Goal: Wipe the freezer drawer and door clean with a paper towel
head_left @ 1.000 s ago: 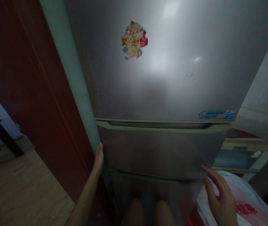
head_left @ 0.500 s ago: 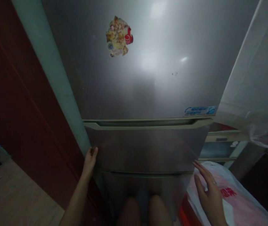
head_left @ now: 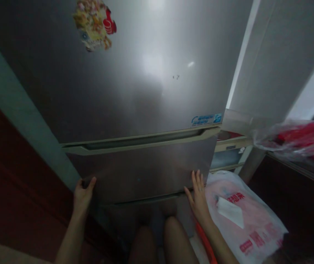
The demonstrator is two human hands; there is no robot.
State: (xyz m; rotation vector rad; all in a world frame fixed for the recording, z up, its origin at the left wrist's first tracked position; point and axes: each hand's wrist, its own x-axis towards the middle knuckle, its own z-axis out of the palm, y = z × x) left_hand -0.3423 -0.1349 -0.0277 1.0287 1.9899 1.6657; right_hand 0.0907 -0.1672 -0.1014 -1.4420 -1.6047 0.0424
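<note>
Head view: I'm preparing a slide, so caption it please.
Left hand and right hand at opposite sides of a silvery refrigerator's middle panel, plastic bag alongside.

Left of our knees [head_left: 172,231], we half-curl our left hand [head_left: 82,196], thumb apart; right of them, we extend our right hand [head_left: 199,200], fingers [head_left: 198,180] straight.

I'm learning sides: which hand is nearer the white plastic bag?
Right. The right hand is beside the white plastic bag, near the right edge of the middle fridge panel; the left hand is farther off, at that panel's left edge.
</note>
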